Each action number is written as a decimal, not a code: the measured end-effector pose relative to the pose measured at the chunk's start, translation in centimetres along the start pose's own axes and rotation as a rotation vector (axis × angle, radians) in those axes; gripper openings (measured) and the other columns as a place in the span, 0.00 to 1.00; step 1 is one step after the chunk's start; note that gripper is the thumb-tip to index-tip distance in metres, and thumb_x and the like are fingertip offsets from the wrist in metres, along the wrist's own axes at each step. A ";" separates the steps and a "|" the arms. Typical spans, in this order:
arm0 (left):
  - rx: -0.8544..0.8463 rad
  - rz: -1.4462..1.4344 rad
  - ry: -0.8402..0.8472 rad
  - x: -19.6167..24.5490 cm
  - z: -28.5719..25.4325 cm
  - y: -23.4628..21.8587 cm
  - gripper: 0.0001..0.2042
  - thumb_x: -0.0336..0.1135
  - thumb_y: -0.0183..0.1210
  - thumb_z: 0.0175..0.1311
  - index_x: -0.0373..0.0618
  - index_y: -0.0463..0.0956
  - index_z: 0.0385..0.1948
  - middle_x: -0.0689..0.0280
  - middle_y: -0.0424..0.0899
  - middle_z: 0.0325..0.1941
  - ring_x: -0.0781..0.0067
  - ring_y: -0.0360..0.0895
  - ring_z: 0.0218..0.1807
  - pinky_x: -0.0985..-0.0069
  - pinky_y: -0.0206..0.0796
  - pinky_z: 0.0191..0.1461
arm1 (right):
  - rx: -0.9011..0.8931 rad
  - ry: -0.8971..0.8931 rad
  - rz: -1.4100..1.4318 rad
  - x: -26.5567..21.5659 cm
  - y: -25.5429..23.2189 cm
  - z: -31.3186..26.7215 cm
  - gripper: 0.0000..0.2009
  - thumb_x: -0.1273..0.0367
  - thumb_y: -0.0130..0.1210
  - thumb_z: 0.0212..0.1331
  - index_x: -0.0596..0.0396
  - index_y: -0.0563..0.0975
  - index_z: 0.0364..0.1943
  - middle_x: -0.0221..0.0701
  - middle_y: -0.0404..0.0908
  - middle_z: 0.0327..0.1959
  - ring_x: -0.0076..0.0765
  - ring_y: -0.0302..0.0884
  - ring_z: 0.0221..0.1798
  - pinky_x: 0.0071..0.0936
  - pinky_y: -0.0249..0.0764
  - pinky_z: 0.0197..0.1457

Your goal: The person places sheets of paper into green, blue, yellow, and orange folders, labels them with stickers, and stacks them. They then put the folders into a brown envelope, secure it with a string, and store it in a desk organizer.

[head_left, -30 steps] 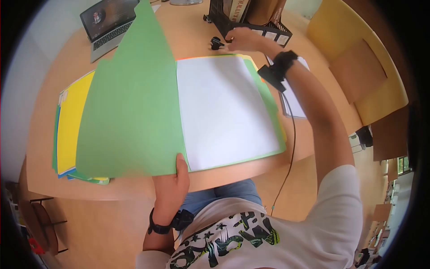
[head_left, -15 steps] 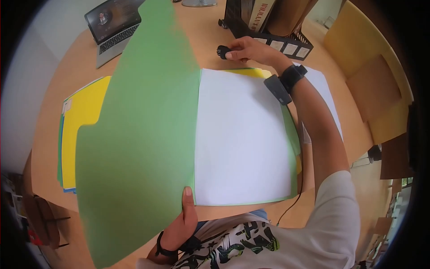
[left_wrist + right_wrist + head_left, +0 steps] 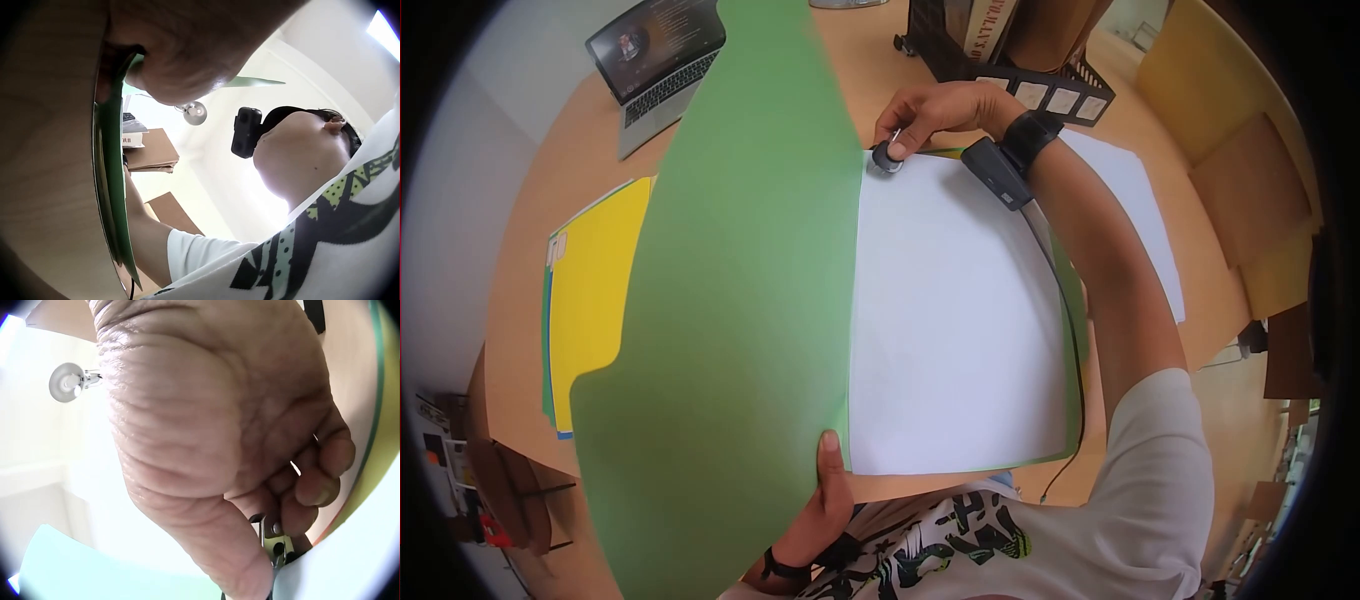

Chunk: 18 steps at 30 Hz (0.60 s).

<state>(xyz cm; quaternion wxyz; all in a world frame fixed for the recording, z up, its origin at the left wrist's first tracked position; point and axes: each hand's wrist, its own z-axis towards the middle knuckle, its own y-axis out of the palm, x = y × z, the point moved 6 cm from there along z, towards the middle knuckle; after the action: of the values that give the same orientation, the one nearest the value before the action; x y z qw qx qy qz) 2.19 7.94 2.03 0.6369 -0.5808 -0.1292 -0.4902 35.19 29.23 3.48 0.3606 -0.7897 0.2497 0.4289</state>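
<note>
A green folder (image 3: 720,300) lies open, its cover raised at the left and a sheet of white paper (image 3: 960,320) on its right side. My left hand (image 3: 825,505) grips the folder's near edge by the fold, thumb on top and fingers underneath. At the paper's top left corner, my right hand (image 3: 945,108) pinches a small black staple remover (image 3: 887,158) between thumb and fingers. Metal parts of the staple remover (image 3: 278,550) show past the thumb in the right wrist view. The left wrist view shows the folder (image 3: 112,169) edge-on at the table's edge.
Yellow, blue and green folders (image 3: 600,310) are stacked at the left. A laptop (image 3: 665,85) stands behind them. At the back right is a black file holder (image 3: 1045,100) with books. Loose white papers (image 3: 1135,200) lie beyond the right forearm, and a cable (image 3: 1065,290) hangs from that wrist.
My right hand has picked up the staple remover from the table behind the folder and brought it to the paper's top left corner. The left hand keeps its grip; the green cover now reaches nearer my body.
</note>
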 end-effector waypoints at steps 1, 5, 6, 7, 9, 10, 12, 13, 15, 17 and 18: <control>-0.009 0.010 -0.012 0.0 0.0 -0.1 0.10 0.31 0.51 0.66 0.30 0.75 0.36 0.55 0.78 0.28 0.60 0.76 0.29 0.70 0.68 0.33 | 0.047 -0.020 0.022 -0.2 0.1 -0.4 0.17 0.62 0.65 0.50 0.60 0.79 0.39 0.24 0.77 0.34 0.18 0.71 0.38 0.18 0.67 0.44; -0.206 0.076 -0.145 -0.9 -0.5 0.0 0.10 0.30 0.49 0.68 0.31 0.73 0.39 0.58 0.78 0.33 0.67 0.74 0.33 0.74 0.67 0.37 | 0.647 0.036 -0.103 1.2 -3.4 -2.4 0.20 0.61 0.66 0.50 0.60 0.79 0.43 0.26 0.78 0.35 0.20 0.71 0.39 0.19 0.67 0.45; -0.220 0.045 -0.167 -1.1 -0.9 0.2 0.11 0.31 0.49 0.68 0.31 0.72 0.42 0.58 0.78 0.36 0.66 0.75 0.34 0.74 0.67 0.38 | 0.710 0.037 -0.222 2.0 -3.7 -2.7 0.20 0.61 0.65 0.50 0.60 0.78 0.44 0.27 0.78 0.35 0.21 0.72 0.39 0.19 0.67 0.45; -0.234 0.015 -0.189 -1.2 -1.4 0.4 0.12 0.31 0.49 0.67 0.31 0.71 0.44 0.57 0.78 0.39 0.66 0.75 0.36 0.73 0.67 0.38 | 0.768 0.035 -0.343 3.0 -3.9 -2.8 0.21 0.61 0.65 0.51 0.59 0.78 0.45 0.28 0.79 0.36 0.22 0.72 0.40 0.19 0.67 0.46; -0.165 -0.099 -0.160 -1.0 -0.8 0.9 0.16 0.33 0.52 0.63 0.34 0.68 0.50 0.54 0.75 0.44 0.60 0.75 0.40 0.70 0.69 0.38 | 0.757 0.062 -0.436 3.8 -3.7 -3.5 0.28 0.56 0.66 0.50 0.60 0.75 0.51 0.33 0.79 0.38 0.32 0.75 0.40 0.26 0.69 0.47; -0.161 -0.072 -0.051 0.0 -0.1 0.7 0.19 0.34 0.53 0.61 0.36 0.66 0.53 0.53 0.74 0.47 0.57 0.75 0.42 0.69 0.70 0.40 | 0.767 0.011 -0.429 3.3 -3.2 -4.3 0.28 0.57 0.65 0.50 0.61 0.74 0.52 0.33 0.79 0.39 0.31 0.74 0.40 0.26 0.69 0.47; -0.130 -0.018 0.096 1.5 0.8 0.5 0.27 0.35 0.55 0.57 0.41 0.62 0.60 0.51 0.70 0.54 0.52 0.74 0.47 0.67 0.71 0.44 | 0.790 -0.095 -0.404 2.2 -1.7 -6.2 0.28 0.58 0.65 0.51 0.62 0.73 0.53 0.33 0.80 0.41 0.29 0.74 0.40 0.24 0.68 0.46; -0.111 -0.001 0.117 1.9 0.9 0.4 0.31 0.36 0.56 0.55 0.43 0.60 0.63 0.50 0.68 0.57 0.49 0.74 0.50 0.66 0.72 0.46 | 0.849 -0.116 -0.328 3.0 -2.4 -6.9 0.26 0.58 0.61 0.55 0.63 0.72 0.53 0.33 0.80 0.41 0.27 0.74 0.41 0.23 0.69 0.47; -0.082 0.098 0.166 2.3 0.9 0.6 0.31 0.31 0.56 0.52 0.44 0.61 0.63 0.52 0.68 0.57 0.52 0.75 0.46 0.66 0.72 0.42 | 0.907 -0.160 -0.052 2.8 -1.8 -7.9 0.25 0.56 0.53 0.61 0.63 0.71 0.54 0.31 0.80 0.40 0.25 0.75 0.41 0.22 0.70 0.46; -0.108 0.281 0.221 2.7 0.8 1.0 0.31 0.28 0.56 0.49 0.44 0.62 0.62 0.53 0.68 0.57 0.54 0.75 0.42 0.66 0.72 0.39 | 0.892 -0.198 0.339 -0.3 2.4 -11.8 0.26 0.53 0.45 0.64 0.61 0.70 0.56 0.29 0.80 0.38 0.24 0.75 0.39 0.21 0.71 0.44; -0.129 0.331 0.223 2.8 0.7 1.2 0.32 0.28 0.56 0.47 0.44 0.63 0.61 0.53 0.68 0.57 0.54 0.74 0.41 0.66 0.72 0.38 | 0.881 -0.213 0.532 -2.0 4.8 -13.9 0.27 0.51 0.41 0.66 0.60 0.69 0.57 0.28 0.80 0.37 0.24 0.76 0.38 0.20 0.72 0.43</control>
<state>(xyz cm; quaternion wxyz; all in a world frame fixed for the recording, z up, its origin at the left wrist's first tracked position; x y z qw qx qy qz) 4.80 7.04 3.56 0.6805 -0.5758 0.0712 -0.4476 37.70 15.57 8.67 0.5605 -0.4248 0.5601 0.4379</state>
